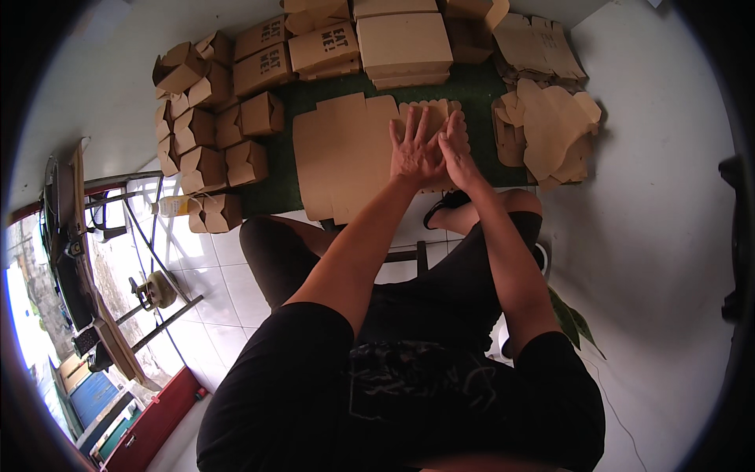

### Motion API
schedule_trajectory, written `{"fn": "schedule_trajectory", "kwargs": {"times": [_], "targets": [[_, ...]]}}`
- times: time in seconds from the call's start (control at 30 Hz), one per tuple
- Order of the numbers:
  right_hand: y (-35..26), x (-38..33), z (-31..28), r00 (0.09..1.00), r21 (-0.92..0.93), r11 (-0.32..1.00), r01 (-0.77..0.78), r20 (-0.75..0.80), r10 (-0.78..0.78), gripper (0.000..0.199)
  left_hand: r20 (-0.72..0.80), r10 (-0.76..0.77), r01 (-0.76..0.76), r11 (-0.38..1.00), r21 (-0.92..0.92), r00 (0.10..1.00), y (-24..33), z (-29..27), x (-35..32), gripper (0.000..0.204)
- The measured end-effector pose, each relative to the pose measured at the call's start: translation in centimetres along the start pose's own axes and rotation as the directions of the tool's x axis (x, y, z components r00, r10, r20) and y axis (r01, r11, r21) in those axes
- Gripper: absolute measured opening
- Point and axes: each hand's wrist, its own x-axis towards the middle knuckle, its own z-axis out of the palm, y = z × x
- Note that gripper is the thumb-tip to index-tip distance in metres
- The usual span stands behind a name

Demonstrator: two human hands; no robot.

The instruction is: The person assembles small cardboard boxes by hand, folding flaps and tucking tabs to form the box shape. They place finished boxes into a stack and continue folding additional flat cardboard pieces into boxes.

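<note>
A flat brown cardboard box blank (pixel 344 153) lies on the green mat (pixel 279 181) in front of me. My left hand (pixel 414 149) presses flat, fingers spread, on the scalloped-edged flap (pixel 436 106) at the blank's right side. My right hand (pixel 458 149) stands on edge against the same flap, touching my left hand. Neither hand grips anything.
Several folded small brown boxes (pixel 208 126) are piled at the left. Stacks of flat boxes (pixel 403 46) sit at the back, and loose flat blanks (pixel 550 126) are heaped at the right. A bottle (pixel 174 206) lies by the mat's left edge. My knees are just below the mat.
</note>
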Motion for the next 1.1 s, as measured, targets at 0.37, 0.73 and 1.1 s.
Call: {"fn": "schedule_trajectory", "kwargs": {"times": [0.37, 0.73, 1.1], "targets": [[0.5, 0.1, 1.5, 1.000, -0.174, 0.985, 0.011, -0.013, -0.013, 0.097, -0.026, 0.007, -0.011, 0.986, -0.163, 1.000, -1.1, 0.7, 0.2, 0.072], [0.5, -0.9, -3.5, 0.982, -0.020, 0.997, -0.079, 0.169, 0.081, 0.076, -0.075, -0.014, 0.003, 0.990, -0.139, 0.997, -0.6, 0.3, 0.2, 0.067], [0.6, -5.8, -5.4, 0.928, -0.720, 0.584, 0.373, 0.297, -0.227, 0.061, -0.106, -0.009, -0.007, 0.989, -0.146, 0.994, -0.8, 0.7, 0.5, 0.067]]}}
